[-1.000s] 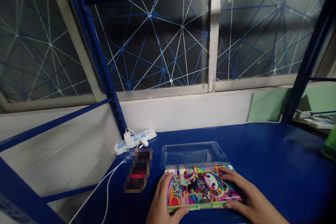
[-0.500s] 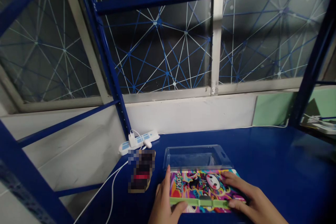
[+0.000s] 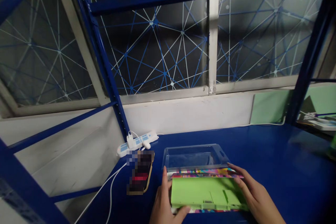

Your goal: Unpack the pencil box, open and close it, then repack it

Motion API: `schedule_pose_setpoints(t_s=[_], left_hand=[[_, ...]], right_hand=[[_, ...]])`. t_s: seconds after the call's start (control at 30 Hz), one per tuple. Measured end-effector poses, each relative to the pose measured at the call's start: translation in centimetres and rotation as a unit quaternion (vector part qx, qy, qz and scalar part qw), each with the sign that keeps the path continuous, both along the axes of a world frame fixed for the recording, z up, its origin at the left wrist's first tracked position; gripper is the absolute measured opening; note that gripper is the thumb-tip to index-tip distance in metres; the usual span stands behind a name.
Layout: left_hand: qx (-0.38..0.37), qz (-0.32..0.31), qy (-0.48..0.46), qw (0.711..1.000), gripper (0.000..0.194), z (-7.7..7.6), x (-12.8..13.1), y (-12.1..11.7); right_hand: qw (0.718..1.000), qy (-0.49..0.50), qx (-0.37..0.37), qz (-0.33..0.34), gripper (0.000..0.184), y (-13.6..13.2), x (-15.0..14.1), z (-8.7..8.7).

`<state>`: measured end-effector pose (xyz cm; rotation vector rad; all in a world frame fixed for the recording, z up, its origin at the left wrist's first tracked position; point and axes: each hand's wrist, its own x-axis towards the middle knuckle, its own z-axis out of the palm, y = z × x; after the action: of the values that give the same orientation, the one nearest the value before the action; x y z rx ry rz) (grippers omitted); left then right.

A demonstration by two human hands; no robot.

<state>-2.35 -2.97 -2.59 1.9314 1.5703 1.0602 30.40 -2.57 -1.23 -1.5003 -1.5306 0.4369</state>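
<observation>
Left hand (image 3: 160, 201) and right hand (image 3: 257, 196) hold the green case (image 3: 191, 192) by its left and right ends; uneven pressure could twist it into the far clear tray (image 3: 193, 165)

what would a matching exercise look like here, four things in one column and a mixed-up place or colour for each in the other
Things
1. power strip
2. plain panel
3. clear plastic tray
4. left hand

Places and colours
A. at the left end of the case
B. white and light blue
C. on the blue desk, just beyond the case
D. light green

Right pairs: 1-B, 2-D, 3-C, 4-A
</observation>
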Motion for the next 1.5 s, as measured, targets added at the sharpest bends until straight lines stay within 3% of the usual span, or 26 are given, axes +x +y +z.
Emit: schedule_pose_setpoints(t_s=[0.1,0.33,0.67,0.8,0.93,1.07,1.17,1.33,1.5], left_hand=[[0.022,0.002,0.021,1.000,0.121,-0.3,0.2,-0.1],[0.048,0.014,0.034,0.998,0.113,-0.4,0.4,-0.3],[0.038,0.048,0.054,0.997,0.104,0.0,0.7,-0.5],[0.059,0.022,0.079,0.995,0.074,0.4,0.6,-0.4],[0.093,0.005,0.083,0.992,0.052,0.3,0.4,-0.3],[0.112,0.010,0.107,0.988,0.053,-0.2,0.5,-0.4],[0.114,0.008,0.134,0.984,0.056,-0.4,0.6,-0.5],[0.091,-0.005,0.189,0.978,0.063,-0.2,0.7,-0.4],[0.007,-0.038,0.208,0.977,0.073,1.1,0.7,-0.2]], right_hand=[[0.999,0.018,-0.022,-0.038,0.050,0.5,0.1,-0.1],[0.997,0.063,-0.048,-0.024,0.052,0.6,0.3,0.7],[0.999,0.021,-0.026,0.034,0.053,-0.3,0.6,-0.4],[0.994,-0.014,-0.029,0.108,0.067,-0.3,0.8,-1.0],[0.991,0.050,-0.060,0.107,0.059,-0.1,1.1,-0.1],[0.990,0.066,-0.111,0.053,0.057,2.1,1.6,1.9],[0.989,0.044,-0.125,0.064,0.052,5.3,1.7,2.9],[0.974,0.028,-0.188,0.123,0.048,10.1,1.1,2.6],[0.957,0.045,-0.245,0.149,0.043,11.8,1.7,1.9]])
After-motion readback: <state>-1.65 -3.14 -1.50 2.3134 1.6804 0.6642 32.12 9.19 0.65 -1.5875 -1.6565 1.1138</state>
